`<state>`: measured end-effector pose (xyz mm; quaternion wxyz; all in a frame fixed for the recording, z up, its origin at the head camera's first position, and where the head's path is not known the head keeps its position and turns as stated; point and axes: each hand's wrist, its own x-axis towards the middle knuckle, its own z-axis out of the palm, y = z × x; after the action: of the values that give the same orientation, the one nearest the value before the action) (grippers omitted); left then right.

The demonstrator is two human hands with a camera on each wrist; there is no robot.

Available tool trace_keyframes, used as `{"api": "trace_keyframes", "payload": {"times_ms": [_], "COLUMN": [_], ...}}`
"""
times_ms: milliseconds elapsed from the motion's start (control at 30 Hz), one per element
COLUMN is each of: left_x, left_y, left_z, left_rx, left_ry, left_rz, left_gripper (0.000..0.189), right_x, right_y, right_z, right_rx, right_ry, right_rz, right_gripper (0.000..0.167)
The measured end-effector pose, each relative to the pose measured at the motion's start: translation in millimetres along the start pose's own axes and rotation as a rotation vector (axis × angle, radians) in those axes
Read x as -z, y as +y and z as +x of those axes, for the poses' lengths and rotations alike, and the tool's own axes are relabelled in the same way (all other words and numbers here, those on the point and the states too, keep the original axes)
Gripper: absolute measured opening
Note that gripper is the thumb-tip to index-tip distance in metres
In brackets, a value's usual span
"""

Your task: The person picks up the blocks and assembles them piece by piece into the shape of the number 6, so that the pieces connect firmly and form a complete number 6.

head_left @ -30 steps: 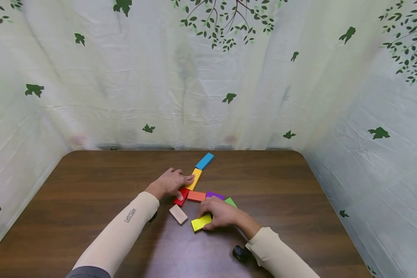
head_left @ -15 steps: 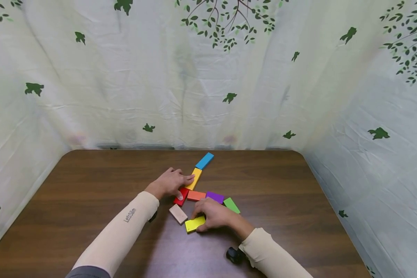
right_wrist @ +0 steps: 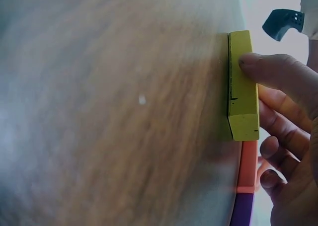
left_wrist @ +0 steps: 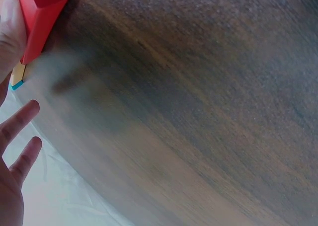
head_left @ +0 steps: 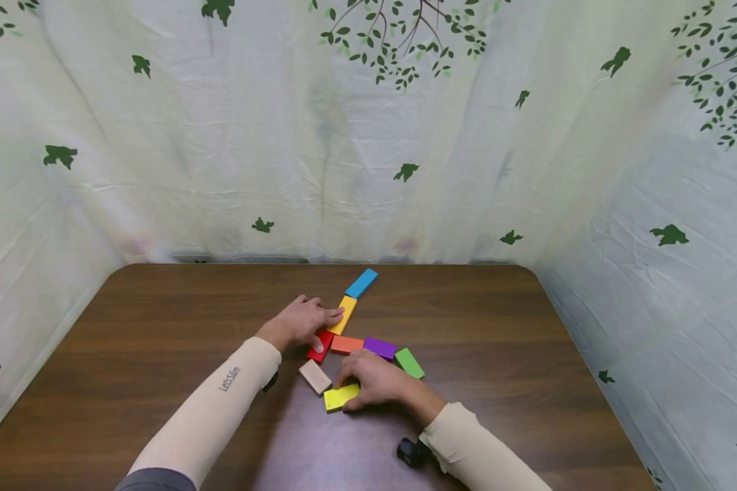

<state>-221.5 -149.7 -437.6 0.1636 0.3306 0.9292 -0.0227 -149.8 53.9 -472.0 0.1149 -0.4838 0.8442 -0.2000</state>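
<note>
My right hand [head_left: 377, 380] pinches a bright yellow wooden block [head_left: 336, 398] between thumb and fingers. In the right wrist view, the thumb lies across the side of that yellow block [right_wrist: 242, 97]. Its left end is right at the corner of a beige block [head_left: 315, 377]. My left hand [head_left: 302, 322] spreads over the line of blocks. Its thumb rests on the red block [head_left: 327, 339] and its index finger on the amber block [head_left: 348, 308]. In the left wrist view, the thumb is against the red block [left_wrist: 42, 22], with other fingers held out.
A blue block [head_left: 362, 283] continues the row beyond the amber one. An orange block [head_left: 347, 346], a purple block [head_left: 379, 348] and a green block [head_left: 409, 363] branch off to the right. The brown table [head_left: 160, 354] ends at a leaf-patterned curtain [head_left: 344, 170].
My right hand has slid left with the yellow block, bringing it up to the beige block. The green block now shows fully. My left hand stays in place.
</note>
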Motion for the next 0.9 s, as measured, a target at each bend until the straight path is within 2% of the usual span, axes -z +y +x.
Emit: {"api": "trace_keyframes", "payload": {"times_ms": [400,900], "left_x": [0.3,-2.9], "left_y": [0.6,-2.1], "left_z": [0.0,0.3], "left_rx": [-0.004,-0.018], "left_ry": [-0.004,0.022], "left_rz": [0.003,0.015], "left_gripper": [0.077,0.078], "right_x": [-0.9,-2.3], "right_y": [-0.5,-4.9], "right_z": [2.0,-0.2], "right_rx": [-0.027,-0.076], "right_ry": [-0.006,0.009], "right_rz": [0.011,0.0], "right_gripper": [0.027,0.028]}}
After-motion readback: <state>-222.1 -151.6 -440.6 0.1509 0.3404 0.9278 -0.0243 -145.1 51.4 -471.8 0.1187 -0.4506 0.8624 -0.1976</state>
